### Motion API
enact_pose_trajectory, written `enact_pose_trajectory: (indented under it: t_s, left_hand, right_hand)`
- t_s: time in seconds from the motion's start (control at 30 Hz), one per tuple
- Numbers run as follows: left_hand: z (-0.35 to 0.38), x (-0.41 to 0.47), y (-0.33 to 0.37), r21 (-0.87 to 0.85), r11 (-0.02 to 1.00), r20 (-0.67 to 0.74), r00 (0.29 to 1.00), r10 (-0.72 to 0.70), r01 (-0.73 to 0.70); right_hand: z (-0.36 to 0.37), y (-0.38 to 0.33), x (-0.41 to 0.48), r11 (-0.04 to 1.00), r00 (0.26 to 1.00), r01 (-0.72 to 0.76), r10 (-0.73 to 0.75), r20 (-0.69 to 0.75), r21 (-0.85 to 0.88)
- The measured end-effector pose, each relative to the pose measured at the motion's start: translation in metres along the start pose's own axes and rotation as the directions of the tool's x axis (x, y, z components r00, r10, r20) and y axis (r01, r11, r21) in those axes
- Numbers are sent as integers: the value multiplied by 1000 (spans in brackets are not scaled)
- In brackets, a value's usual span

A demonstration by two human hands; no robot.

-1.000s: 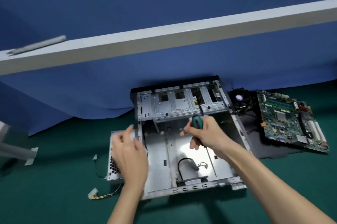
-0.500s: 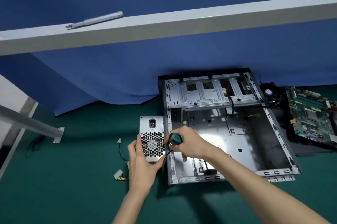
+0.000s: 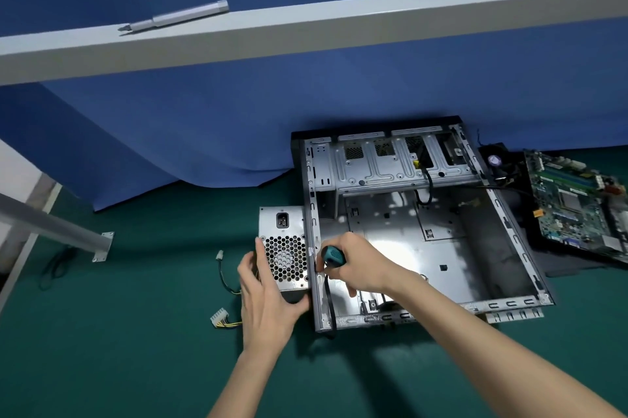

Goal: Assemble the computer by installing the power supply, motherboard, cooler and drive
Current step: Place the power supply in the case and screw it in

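blue cloth (image 3: 238, 128) hangs along the back, with a white beam (image 3: 373, 23) across it. green bench (image 3: 136, 349) below. open metal case (image 3: 475, 247) lies flat at the back centre-right of the bench, its drive cage on the far side. motherboard (image 3: 574, 207) sits at the right edge on a dark mat, apart from the case. power supply (image 3: 283, 241) is outside the case, touching its left wall, fan grille up. left hand (image 3: 268, 309) grips the power supply's near left corner, fingers up its left side, thumb under the near edge. right hand (image 3: 360, 264) is curled tight round a teal-handled screwdriver (image 3: 333, 255) just inside the case's left wall; tip not clear. cooler (image 3: 496, 161) lies between the case's back corner and the motherboard. white connector (image 3: 219, 317) on loose wires lies left of the left hand. grey pen-like tool (image 3: 176, 17) lies on the beam.
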State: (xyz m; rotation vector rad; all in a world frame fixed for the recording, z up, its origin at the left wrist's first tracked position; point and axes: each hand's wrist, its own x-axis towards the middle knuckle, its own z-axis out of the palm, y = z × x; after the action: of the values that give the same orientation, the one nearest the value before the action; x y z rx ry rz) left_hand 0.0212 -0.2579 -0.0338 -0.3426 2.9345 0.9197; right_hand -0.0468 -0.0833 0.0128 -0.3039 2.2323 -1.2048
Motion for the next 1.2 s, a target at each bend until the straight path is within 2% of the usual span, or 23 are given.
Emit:
enact_pose_trajectory:
  t_s: [0.17,0.33,0.43,0.5,0.57,0.63,0.77,0.93,1.1,1.2]
  left_hand:
    - [-3,0,-2,109,994,7,1000,12,-13]
    - [3,0,-8,-83,997,-158,987,-12,-1]
    - [15,-2,-4,-230,967,-239,957,-166,110]
    - [22,-2,3,-288,929,-228,926,-302,232]
    - [24,-1,8,-281,906,-194,906,-376,316]
    - [19,2,8,-252,907,-187,902,-389,338]
    - [-22,21,-4,-113,965,-143,957,-253,238]
    - [-90,47,-14,188,982,95,994,-49,31]
    - [-137,70,-15,406,897,354,935,20,-173]
    - [-145,82,-8,529,786,471,881,40,-319]
  right_hand:
    - [0,-2,0,1000,1000,-18,18,-6,-9]
    - [0,-7,-1,995,1000,-4,3,-7,-102]
    - [1,-8,0,993,1000,-10,8,-15,-119]
    - [1,-8,-1,994,1000,-15,14,-18,-111]
    - [1,-8,-1,994,1000,-15,13,-20,-109]
    - [1,-9,-2,994,1000,-17,14,-23,-104]
    - [-1,-12,-2,997,999,-34,32,-37,-66]
    - [-6,-20,-1,992,993,-93,99,-67,90]
    - [-5,-30,0,981,986,-118,135,-102,155]
    - [-2,-33,3,962,980,-131,161,-114,239]
